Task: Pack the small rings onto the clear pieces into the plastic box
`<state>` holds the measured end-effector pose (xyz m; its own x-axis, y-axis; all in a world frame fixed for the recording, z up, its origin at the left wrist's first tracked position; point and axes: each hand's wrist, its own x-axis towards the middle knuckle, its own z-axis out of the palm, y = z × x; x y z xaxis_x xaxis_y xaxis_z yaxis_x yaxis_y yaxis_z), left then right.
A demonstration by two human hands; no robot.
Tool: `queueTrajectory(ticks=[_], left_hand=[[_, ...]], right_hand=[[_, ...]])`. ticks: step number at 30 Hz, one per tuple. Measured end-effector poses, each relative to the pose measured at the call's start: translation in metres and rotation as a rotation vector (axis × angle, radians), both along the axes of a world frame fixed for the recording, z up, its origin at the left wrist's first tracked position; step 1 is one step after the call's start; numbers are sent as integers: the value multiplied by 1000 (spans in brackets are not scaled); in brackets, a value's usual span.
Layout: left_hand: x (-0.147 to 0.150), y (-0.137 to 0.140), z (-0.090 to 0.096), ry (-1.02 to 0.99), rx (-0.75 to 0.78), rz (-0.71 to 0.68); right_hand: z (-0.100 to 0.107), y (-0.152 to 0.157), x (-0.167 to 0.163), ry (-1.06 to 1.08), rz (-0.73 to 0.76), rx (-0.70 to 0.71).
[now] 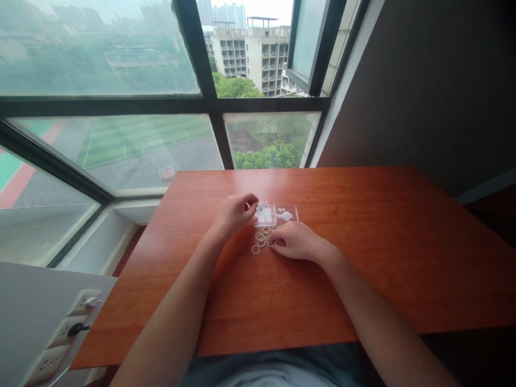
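A small clear plastic box [265, 218] with compartments lies open on the table, its clear lid [292, 213] spread out to the right. Small metal rings [260, 207] sit in its far left compartment. My left hand [237, 212] is at the box's left edge, thumb and fingers pinched beside that compartment; whatever they hold is too small to make out. Just in front of the box lies a loose cluster of pale metal rings [261, 243]. My right hand [297, 240] reaches in from the right, its curled fingertips closed on a ring at the cluster's right side.
The reddish-brown wooden table [363, 215] stretches well to the right of my hands. Behind it are dark-framed windows [161, 105], one pane tilted outward. Wall sockets [66, 330] with plugged-in cables are at the lower left, and a dark wall [423, 91] rises on the right.
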<state>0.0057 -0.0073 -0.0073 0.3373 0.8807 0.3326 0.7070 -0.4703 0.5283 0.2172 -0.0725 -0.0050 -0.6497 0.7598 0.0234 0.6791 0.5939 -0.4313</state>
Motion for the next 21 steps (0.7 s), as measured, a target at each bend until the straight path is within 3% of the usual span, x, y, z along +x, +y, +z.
queueTrajectory(ticks=[6, 12, 15, 21], left_hand=[[0, 1, -4, -13, -11, -38], [-1, 1, -4, -15, -9, -38], [0, 1, -3, -16, -1, -48], [0, 0, -2, -12, 5, -73]], right_hand=[[1, -4, -4, -88, -71, 44], [0, 2, 2, 260, -11, -176], [4, 5, 4, 453, -52, -283], [6, 7, 5, 513, -127, -295]])
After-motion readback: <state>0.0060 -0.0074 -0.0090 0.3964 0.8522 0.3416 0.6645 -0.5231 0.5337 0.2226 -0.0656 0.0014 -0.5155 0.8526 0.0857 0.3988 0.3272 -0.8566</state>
